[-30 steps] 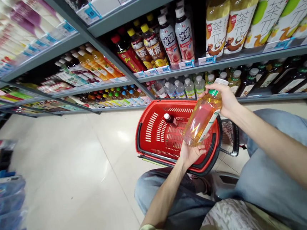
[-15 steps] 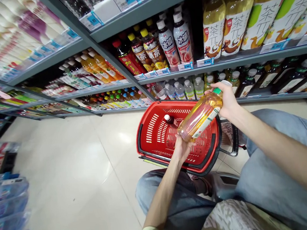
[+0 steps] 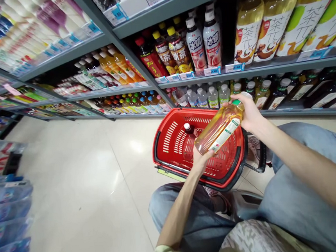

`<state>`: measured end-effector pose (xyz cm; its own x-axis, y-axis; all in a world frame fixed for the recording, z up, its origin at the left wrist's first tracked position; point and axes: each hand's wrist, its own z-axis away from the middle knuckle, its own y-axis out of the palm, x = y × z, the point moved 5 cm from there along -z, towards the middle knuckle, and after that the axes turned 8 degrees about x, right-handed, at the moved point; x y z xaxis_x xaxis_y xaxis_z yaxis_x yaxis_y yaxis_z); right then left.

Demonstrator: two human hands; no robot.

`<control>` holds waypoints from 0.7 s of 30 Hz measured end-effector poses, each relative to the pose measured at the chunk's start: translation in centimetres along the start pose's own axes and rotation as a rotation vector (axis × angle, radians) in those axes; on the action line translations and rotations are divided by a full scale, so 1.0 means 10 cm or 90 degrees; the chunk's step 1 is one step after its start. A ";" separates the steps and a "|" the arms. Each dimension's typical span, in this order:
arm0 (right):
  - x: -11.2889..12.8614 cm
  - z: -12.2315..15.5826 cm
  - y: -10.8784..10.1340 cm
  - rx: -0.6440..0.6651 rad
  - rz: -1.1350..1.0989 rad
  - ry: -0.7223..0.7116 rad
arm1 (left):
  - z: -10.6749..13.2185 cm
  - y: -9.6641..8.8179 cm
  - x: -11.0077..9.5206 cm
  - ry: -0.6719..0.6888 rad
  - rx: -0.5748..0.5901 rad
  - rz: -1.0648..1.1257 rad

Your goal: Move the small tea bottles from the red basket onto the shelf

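Note:
I hold a bottle of amber drink (image 3: pixel 219 129) lying almost flat above a red shopping basket (image 3: pixel 169 139) on the floor. My right hand (image 3: pixel 250 113) is wrapped round the bottle's neck near its white cap. My left hand (image 3: pixel 202 160) cups the bottle's base from below. Inside the basket stands a dark bottle with a white cap (image 3: pixel 188 128). My knees in blue jeans frame the basket, as I am crouched low.
Grey shelves (image 3: pixel 240 72) packed with tea and juice bottles run across the top and away to the left. Shrink-wrapped blue packs (image 3: pixel 5 218) stack at the left edge. Pale glossy floor tiles (image 3: pixel 81 176) spread to the left of the basket.
The bottle has tilted flatter and shifted slightly left and up over the basket, both hands staying on it. The view has panned a little.

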<state>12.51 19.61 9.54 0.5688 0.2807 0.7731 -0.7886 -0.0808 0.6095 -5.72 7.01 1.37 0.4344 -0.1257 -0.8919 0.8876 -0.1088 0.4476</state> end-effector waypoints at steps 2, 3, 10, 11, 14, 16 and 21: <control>0.01 0.02 0.06 0.013 -0.001 0.011 | 0.01 -0.01 0.03 -0.031 -0.001 0.028; 0.03 0.03 0.09 0.026 0.003 0.012 | 0.02 -0.01 0.06 -0.052 -0.002 0.046; 0.09 0.05 0.21 0.072 0.030 -0.013 | 0.10 -0.01 0.18 -0.145 0.042 0.027; 0.09 0.05 0.21 0.064 0.028 -0.015 | 0.10 -0.01 0.19 -0.151 0.056 0.016; 0.08 0.05 0.20 0.038 0.013 -0.014 | 0.10 0.01 0.19 -0.160 0.092 -0.004; 0.07 0.06 0.19 0.020 0.000 -0.013 | 0.10 0.03 0.18 -0.158 0.105 -0.006; 0.07 0.08 0.18 0.009 -0.019 0.003 | 0.10 0.08 0.14 -0.138 0.107 -0.004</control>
<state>11.71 18.87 11.29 0.5913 0.2878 0.7533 -0.7678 -0.0849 0.6351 -4.53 5.76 0.53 0.3700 -0.3310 -0.8681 0.8445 -0.2696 0.4628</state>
